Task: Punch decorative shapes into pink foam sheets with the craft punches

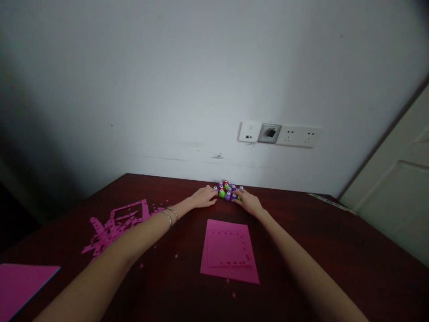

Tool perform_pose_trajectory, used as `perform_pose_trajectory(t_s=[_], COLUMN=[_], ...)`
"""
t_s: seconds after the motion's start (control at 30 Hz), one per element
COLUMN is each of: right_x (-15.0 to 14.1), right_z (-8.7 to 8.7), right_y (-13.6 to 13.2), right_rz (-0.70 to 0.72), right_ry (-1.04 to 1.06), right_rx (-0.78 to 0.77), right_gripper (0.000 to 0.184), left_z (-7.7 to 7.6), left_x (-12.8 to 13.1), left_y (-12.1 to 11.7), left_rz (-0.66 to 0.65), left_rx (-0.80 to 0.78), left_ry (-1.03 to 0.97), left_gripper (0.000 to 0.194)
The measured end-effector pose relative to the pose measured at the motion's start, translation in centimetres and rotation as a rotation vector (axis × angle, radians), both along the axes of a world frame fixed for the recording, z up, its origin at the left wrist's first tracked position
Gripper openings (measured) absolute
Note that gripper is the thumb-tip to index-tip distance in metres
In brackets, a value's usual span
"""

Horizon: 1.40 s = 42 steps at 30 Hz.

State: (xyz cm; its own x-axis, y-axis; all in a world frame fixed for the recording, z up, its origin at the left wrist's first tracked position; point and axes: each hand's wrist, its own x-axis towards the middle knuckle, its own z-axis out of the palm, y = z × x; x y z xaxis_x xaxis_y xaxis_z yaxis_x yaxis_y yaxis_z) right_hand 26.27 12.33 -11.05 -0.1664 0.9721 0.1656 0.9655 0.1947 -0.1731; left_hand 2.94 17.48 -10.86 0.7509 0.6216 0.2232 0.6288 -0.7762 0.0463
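Note:
A tight cluster of small craft paper punches [228, 195], in purple, green and red with white round tops, stands at the back of the dark table by the wall. My left hand [203, 197] reaches to the cluster's left side, fingers apart and touching the outer punches. On the other side my right hand [250, 202] rests against the right-hand punches with its fingers spread and bent. Between my forearms lies a pink sheet of paper [205, 267], and on it a smaller pink piece [228, 248] with small holes punched along its edges.
Left of my left forearm is a heap of punched pink paper strips [112, 230]. More pink paper [23, 286] lies at the near left corner. Pink bits dot the dark red-brown table [161, 286]. A thin flat strip [331, 203] lies at the back right, below wall sockets [298, 136].

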Motion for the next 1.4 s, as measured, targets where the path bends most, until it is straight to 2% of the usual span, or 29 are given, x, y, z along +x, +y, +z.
perform_pose_trajectory(t_s=[0.07, 0.13, 0.27, 0.33, 0.4, 0.5, 0.6, 0.67, 0.73, 0.83, 0.93, 1.07, 1.17, 1.27, 1.33, 1.4], right_x=[0.0, 0.0, 0.2, 0.1, -0.2, -0.9, -1.8, -2.2, -2.4, -2.7, -2.8, -2.9, -3.1, -3.3, -3.5, -4.0], right_z=[0.0, 0.1, 0.4, 0.5, 0.6, 0.8, 1.2, 1.4, 1.6, 1.7, 1.8, 2.1, 2.3, 2.8, 3.5, 4.5], right_y=[0.4, 0.4, -1.1, -2.4, -4.1, -7.1, -10.0, -11.4, -12.3, -12.6, -12.3, -11.8, -11.6, -11.4, -11.4, -11.5], right_rz=[-0.051, -0.086, -0.130, -0.127, -0.071, 0.082, 0.281, 0.376, 0.398, 0.391, 0.356, 0.312, 0.300, 0.281, 0.298, 0.331], right_ry=[0.011, 0.030, 0.106, 0.161, 0.213, 0.278, 0.379, 0.425, 0.401, 0.321, 0.297, 0.317, 0.334, 0.365, 0.408, 0.467], right_rx=[0.007, 0.017, 0.046, 0.057, 0.043, -0.017, -0.083, -0.146, -0.193, -0.210, -0.225, -0.262, -0.273, -0.278, -0.296, -0.314], right_gripper=[0.044, 0.048, 0.058, 0.055, 0.043, 0.022, 0.022, 0.028, 0.030, 0.030, 0.044, 0.053, 0.045, 0.023, 0.014, 0.019], left_z=[0.1, 0.3, 1.1, 1.7, 2.3, 3.2, 3.6, 3.6, 3.6, 3.5, 3.3, 3.0, 2.5, 2.7, 3.6, 5.2], left_x=[0.7, 1.3, 1.6, 1.4, 1.0, 0.3, -0.2, -0.3, -0.2, -0.1, 0.0, -0.1, -0.3, -1.2, -2.3, -3.9], left_y=[-0.5, -0.9, -1.4, -1.8, -2.5, -4.4, -7.3, -9.3, -10.9, -12.2, -12.4, -12.1, -11.5, -10.7, -10.3, -10.2], left_rz=[-0.125, -0.161, -0.036, 0.052, 0.091, 0.046, -0.083, -0.125, -0.116, -0.024, 0.041, 0.036, 0.011, -0.046, -0.094, -0.134], left_rx=[0.059, 0.079, -0.045, -0.117, -0.171, -0.281, -0.461, -0.499, -0.494, -0.418, -0.367, -0.437, -0.521, -0.612, -0.676, -0.745], left_ry=[0.037, 0.039, -0.085, -0.166, -0.196, -0.172, -0.115, -0.030, 0.057, 0.139, 0.147, 0.123, 0.085, 0.024, -0.047, -0.116], left_gripper=[0.020, 0.022, 0.020, 0.023, 0.026, 0.021, 0.018, 0.016, 0.013, 0.030, 0.044, 0.044, 0.032, 0.015, 0.014, 0.017])
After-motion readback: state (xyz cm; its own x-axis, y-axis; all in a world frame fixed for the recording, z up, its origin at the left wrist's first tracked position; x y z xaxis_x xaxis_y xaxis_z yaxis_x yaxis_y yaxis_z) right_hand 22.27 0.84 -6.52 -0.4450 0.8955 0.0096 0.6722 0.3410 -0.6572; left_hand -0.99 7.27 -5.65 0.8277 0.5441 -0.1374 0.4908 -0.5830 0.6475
